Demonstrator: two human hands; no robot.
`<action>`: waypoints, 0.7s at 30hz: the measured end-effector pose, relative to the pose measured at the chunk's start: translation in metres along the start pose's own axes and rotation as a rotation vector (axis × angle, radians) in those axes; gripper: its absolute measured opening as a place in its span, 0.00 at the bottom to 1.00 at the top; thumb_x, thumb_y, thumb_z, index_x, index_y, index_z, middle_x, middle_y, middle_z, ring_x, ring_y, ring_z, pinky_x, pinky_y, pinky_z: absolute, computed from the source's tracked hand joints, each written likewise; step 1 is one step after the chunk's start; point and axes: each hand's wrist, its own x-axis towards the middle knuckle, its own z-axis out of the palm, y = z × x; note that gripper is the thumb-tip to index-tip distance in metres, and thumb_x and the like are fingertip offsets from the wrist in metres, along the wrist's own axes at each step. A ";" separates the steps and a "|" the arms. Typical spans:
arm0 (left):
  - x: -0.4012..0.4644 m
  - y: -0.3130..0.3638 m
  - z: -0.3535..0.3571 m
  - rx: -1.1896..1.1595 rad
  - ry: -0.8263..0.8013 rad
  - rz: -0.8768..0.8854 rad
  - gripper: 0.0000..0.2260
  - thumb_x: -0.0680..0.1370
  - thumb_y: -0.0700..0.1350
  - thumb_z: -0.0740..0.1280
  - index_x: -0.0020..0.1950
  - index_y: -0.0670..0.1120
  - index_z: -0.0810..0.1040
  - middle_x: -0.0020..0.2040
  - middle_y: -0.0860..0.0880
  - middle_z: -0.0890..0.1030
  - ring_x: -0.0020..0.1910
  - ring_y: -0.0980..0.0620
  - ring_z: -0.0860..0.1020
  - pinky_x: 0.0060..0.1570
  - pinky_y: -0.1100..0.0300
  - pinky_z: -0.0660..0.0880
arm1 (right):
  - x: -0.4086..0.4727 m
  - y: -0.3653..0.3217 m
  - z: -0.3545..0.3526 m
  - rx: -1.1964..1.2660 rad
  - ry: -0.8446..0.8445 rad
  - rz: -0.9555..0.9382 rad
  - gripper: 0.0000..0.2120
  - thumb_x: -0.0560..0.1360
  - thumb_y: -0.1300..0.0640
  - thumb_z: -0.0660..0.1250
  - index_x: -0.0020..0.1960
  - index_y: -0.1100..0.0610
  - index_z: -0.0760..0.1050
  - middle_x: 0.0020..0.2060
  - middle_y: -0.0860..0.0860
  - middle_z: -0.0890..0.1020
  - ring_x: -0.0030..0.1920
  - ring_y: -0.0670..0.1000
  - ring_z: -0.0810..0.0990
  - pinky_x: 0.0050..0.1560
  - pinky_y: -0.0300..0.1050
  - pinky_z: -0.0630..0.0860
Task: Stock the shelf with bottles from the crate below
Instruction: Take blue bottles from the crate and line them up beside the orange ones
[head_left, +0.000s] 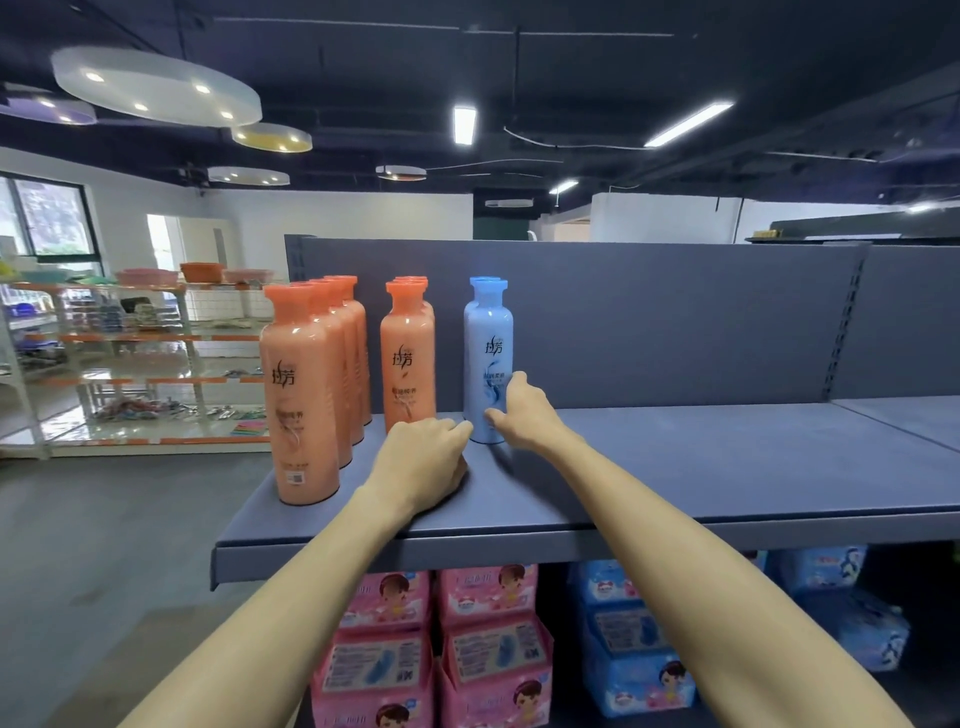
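On the grey shelf (727, 467) the bottles stand upright in files running front to back, labels facing out, which seems meant to keep each colour in its own lane: a long file of orange bottles (306, 395) at the left end, a shorter orange file (408, 358) beside it, and then the blue bottle (488, 358) with at least one more blue one close behind it. The right hand (524, 410) has its grip spread, thumb at the bottle's lower front and forefinger against its right side, touching rather than wrapped round it, probably squaring it up or nudging it back. The left hand (423, 457) rests on the shelf just left of the blue bottle's base, fingers loosely curled and holding nothing, its fingertips close beside the bottle; actual contact cannot be told. The crate is out of view. Pink and blue packs (488, 644) fill the tier beneath.
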 end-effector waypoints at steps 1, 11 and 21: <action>0.000 0.000 0.001 0.003 0.008 0.003 0.18 0.64 0.42 0.71 0.36 0.49 0.60 0.26 0.51 0.71 0.24 0.46 0.72 0.24 0.62 0.51 | 0.002 0.000 0.000 -0.001 -0.002 -0.004 0.14 0.79 0.57 0.63 0.58 0.62 0.62 0.58 0.61 0.74 0.50 0.58 0.73 0.44 0.48 0.69; -0.002 0.003 0.000 0.018 0.011 -0.044 0.15 0.67 0.43 0.69 0.36 0.49 0.60 0.27 0.51 0.71 0.25 0.46 0.72 0.24 0.62 0.52 | 0.000 0.003 0.001 -0.009 0.011 -0.015 0.15 0.79 0.56 0.64 0.58 0.62 0.62 0.58 0.61 0.75 0.50 0.59 0.75 0.45 0.49 0.71; -0.008 0.014 -0.019 -0.007 0.001 -0.185 0.05 0.74 0.45 0.63 0.48 0.46 0.74 0.41 0.48 0.79 0.41 0.43 0.78 0.30 0.58 0.57 | -0.045 0.009 -0.019 -0.132 -0.018 -0.053 0.19 0.77 0.52 0.68 0.60 0.61 0.63 0.47 0.54 0.74 0.42 0.55 0.74 0.31 0.43 0.65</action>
